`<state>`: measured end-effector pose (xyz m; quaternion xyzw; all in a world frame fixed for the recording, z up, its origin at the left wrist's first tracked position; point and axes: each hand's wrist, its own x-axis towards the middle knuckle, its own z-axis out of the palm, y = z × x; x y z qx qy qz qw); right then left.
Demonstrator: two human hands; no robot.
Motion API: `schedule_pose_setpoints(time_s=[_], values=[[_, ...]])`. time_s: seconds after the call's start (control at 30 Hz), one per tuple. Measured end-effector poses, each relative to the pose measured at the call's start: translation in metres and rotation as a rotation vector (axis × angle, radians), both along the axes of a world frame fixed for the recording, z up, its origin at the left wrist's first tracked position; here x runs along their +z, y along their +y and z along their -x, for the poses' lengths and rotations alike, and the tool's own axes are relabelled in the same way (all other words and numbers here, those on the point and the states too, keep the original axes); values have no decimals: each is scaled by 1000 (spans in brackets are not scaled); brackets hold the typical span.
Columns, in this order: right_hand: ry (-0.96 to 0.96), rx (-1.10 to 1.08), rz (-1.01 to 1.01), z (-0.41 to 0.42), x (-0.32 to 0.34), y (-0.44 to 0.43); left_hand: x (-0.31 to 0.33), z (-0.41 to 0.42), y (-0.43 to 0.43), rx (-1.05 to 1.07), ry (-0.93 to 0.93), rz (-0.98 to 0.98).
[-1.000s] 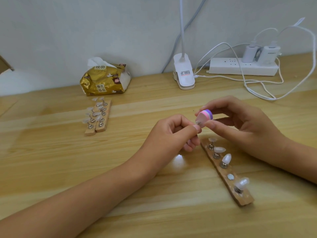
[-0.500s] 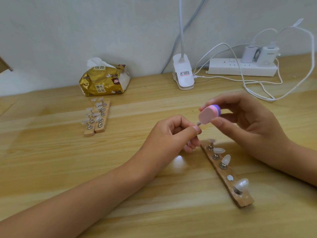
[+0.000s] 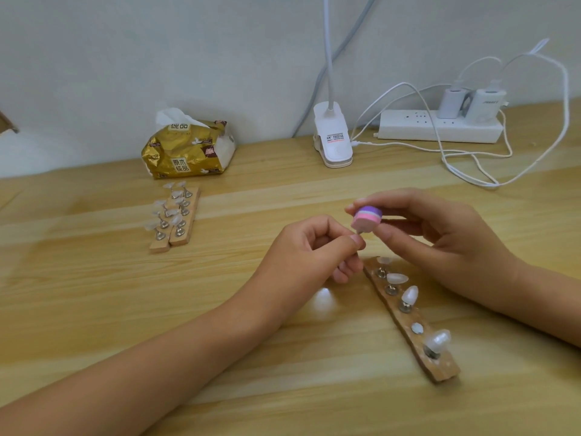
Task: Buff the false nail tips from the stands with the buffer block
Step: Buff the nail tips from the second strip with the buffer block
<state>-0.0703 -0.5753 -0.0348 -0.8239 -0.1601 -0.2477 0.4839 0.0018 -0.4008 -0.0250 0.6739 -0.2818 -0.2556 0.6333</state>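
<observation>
My left hand (image 3: 317, 250) pinches a small false nail tip on its peg (image 3: 359, 231) between thumb and fingers, above the table. My right hand (image 3: 440, 234) grips the pink-and-purple buffer block (image 3: 367, 218) and holds it against the top of that tip. Below the hands a wooden stand (image 3: 408, 322) lies diagonally with several nail tips on metal pegs and one bare magnet spot. A second pair of wooden stands (image 3: 176, 221) with several tips lies at the left.
A gold tissue pack (image 3: 188, 149) sits at the back left. A white clip lamp base (image 3: 333, 136) stands at the back centre. A white power strip (image 3: 440, 125) with chargers and loose cables sits at the back right of the wooden table (image 3: 94, 294).
The buffer block has shifted slightly over the nail tip, from a tilted pose to sitting lower on the tip. My left hand stays nearly still.
</observation>
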Motion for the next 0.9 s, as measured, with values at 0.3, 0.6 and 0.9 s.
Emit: schedule_pose_setpoints(time_s=[0.3,0.6,0.9], values=[[-13,18,-38,1,0,-3,1,0,0,5,6,-1],[-13,19,-28,0,1,-1,1,-1,0,8,3,-6],[8,21,-54,-1,0,-2,0,0,0,13,9,-1]])
